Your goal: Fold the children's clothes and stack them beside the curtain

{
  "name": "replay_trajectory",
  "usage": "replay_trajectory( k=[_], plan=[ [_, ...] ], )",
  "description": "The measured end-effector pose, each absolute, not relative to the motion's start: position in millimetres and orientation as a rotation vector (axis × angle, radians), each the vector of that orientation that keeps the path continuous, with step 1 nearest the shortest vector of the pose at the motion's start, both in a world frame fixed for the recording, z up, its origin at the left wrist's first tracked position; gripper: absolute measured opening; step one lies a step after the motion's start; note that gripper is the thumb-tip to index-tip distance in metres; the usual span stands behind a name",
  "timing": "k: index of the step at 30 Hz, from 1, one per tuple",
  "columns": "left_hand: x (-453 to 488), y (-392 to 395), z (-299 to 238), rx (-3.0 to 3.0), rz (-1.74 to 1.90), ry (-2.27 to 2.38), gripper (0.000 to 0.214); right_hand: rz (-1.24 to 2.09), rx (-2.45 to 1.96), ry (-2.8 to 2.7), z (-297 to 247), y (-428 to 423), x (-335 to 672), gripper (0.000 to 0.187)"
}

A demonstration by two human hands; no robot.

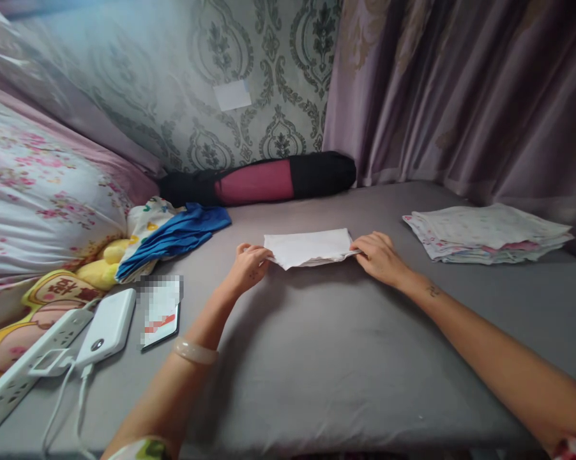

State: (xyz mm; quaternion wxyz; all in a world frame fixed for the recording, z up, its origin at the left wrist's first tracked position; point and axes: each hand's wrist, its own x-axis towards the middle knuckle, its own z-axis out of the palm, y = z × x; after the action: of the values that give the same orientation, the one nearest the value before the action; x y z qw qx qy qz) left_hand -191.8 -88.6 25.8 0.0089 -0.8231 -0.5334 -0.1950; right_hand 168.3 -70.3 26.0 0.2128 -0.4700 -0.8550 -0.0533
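Observation:
A folded white cloth point(310, 247) is stretched between my two hands above the grey sheet point(326, 370). My left hand point(250, 265) pinches its left end, fingers closed on the corner. At the opposite end my right hand point(378, 257) grips the right corner, thumb and fingers pressed together. Several layers show along the cloth's near edge, which sags a little at the left. To the right of my right hand lies a stack of folded patterned cloths point(489, 233).
On the left are a phone point(159, 313), a white power bank point(106, 322) with cables, a power strip point(34, 364), a blue cloth point(173, 236) and a yellow plush toy point(10, 332). A black and red bolster point(259, 179) lies along the wall. Curtains point(412, 89) hang at the right.

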Motion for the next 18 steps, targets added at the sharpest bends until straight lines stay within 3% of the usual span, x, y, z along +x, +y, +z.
replay_trajectory(
  k=[9, 13, 18],
  plan=[
    [-192.1, -102.3, 16.1, -2.753, -0.394, -1.640, 0.036, -0.061, -1.240, -2.600, 16.0, -90.0, 173.7, 0.030],
    [-179.7, -101.9, 27.3, -2.738, -0.321, -1.739, 0.029, 0.019, -1.351, -2.618, 31.1, -85.2, 161.3, 0.026],
    [-124.4, -82.3, 32.0, -2.465, -0.435, -1.989, 0.030, -0.040, -1.500, -2.407, 37.0, -59.6, 108.2, 0.034]
  ],
)
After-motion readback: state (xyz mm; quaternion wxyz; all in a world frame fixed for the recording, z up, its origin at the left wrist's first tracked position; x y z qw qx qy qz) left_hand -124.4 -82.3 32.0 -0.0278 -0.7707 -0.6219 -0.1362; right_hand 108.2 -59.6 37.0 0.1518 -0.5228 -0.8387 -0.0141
